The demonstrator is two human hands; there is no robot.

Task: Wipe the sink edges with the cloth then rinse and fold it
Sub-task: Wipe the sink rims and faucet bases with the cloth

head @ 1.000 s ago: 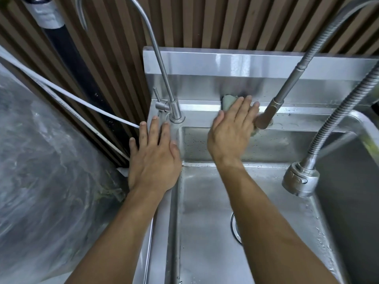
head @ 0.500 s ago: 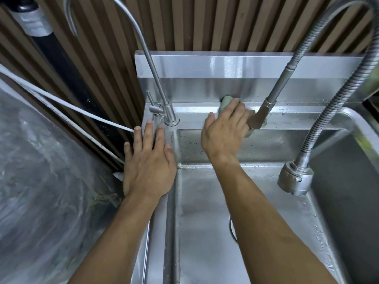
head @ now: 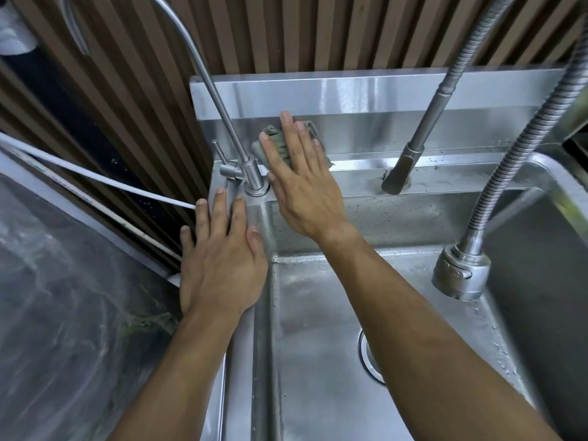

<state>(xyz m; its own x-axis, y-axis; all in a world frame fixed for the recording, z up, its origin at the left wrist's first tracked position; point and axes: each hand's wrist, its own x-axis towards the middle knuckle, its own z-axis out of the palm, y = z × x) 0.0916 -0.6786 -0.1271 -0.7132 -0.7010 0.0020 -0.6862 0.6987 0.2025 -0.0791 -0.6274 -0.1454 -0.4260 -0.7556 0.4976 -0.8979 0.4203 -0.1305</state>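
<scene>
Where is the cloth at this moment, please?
In the head view, the cloth lies at the back edge of the sink, pressed flat under the right hand, just right of the thin gooseneck tap.

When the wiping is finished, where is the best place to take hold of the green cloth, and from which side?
Probably by its bunched upper corner, which sticks out past the fingers of the right hand near the thin faucet. Come from above and in front, because the cloth lies pressed flat against the sink's back ledge and splash wall, so no side behind it is free.
</scene>
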